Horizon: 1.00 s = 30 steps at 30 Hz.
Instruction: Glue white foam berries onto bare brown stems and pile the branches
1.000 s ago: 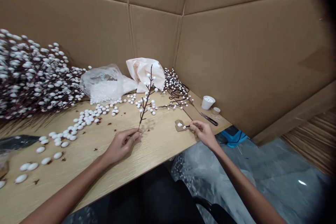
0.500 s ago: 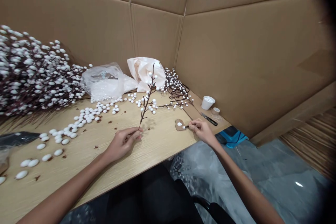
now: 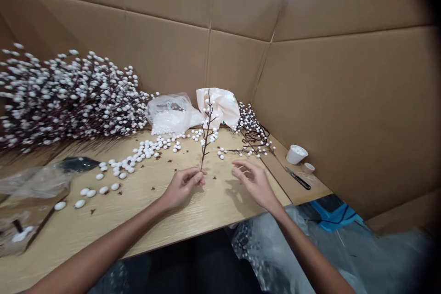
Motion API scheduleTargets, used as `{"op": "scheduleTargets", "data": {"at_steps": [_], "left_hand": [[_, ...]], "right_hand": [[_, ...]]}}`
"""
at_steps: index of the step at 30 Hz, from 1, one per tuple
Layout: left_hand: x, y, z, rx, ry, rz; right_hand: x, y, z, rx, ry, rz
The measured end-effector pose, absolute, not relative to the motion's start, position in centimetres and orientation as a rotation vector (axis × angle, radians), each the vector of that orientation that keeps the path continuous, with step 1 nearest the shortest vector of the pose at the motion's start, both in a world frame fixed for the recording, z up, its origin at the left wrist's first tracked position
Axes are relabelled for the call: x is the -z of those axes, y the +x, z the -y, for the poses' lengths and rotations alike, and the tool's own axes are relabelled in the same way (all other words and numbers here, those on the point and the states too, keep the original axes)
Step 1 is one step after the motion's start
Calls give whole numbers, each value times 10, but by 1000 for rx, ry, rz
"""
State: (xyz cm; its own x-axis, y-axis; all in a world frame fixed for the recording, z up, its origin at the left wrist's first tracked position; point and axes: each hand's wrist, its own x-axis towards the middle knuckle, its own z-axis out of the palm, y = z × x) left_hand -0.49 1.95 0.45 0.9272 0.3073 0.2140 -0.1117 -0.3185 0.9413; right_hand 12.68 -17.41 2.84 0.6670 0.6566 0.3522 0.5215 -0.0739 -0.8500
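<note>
Pinched in my left hand is the base of a thin brown twig, which stands upright with a few white berries on its upper part. To the right, my right hand hovers over the table with fingers apart and nothing in them. Loose white berries spread in a band left of and behind the twig, with small brown star-shaped bits among them.
A large heap of berry branches lies at the left. Behind are a clear plastic bag and white wrapping. At the right are a white cup, a small round container and a knife.
The small brown piece with white stuff that my right hand held is gone from it, and its fingers have opened. The view has shifted left; my left hand still holds the twig.
</note>
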Motion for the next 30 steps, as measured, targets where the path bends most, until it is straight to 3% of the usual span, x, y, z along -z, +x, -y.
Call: {"op": "scheduleTargets", "data": {"at_steps": [10,19,30], "left_hand": [[-10,-7,-22,-581,1855,-146],[-45,-14,-51,-508,2036,-200],[-97,-19,-47,-816,1748,-141]], "right_hand": [[-19,100,72,-419,-1374,962],[-42,103,64,-326,-1389,965],[-67,78,55,-476,-1204,1074]]}}
